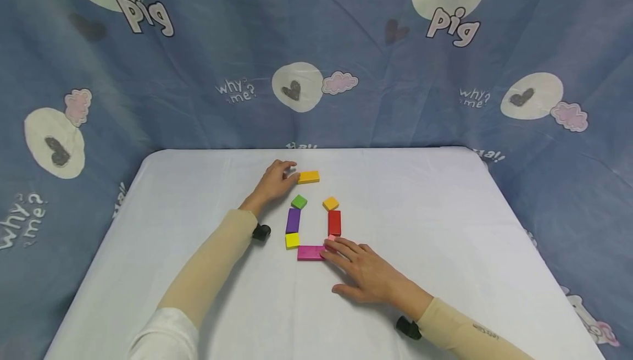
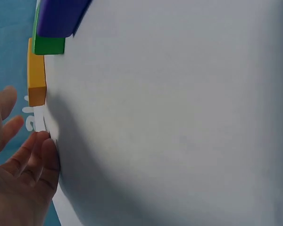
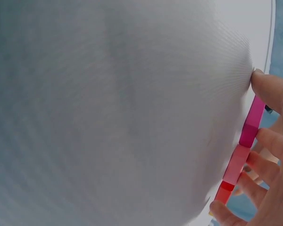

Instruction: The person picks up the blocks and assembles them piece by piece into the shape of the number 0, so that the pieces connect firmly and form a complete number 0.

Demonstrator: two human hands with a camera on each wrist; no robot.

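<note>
My left hand (image 1: 278,180) is beside the long orange block (image 1: 309,177) at the far end of the arrangement; in the left wrist view its relaxed fingers lie just off the block's end. My right hand (image 1: 368,273) rests with fingers spread over the near right corner. Its fingertips are on the small pink block (image 3: 237,165) and the end of the long magenta block (image 1: 310,253), with the thumb down on the cloth. The pink block is mostly covered by fingers in the head view. Beyond it stands a red block (image 1: 334,223).
Up the left side run a yellow block (image 1: 292,241), a purple block (image 1: 293,220) and a tilted green block (image 1: 299,201). A tilted small orange block (image 1: 331,203) tops the right side. White cloth covers the table (image 1: 435,200); a blue printed curtain (image 1: 316,36) hangs behind.
</note>
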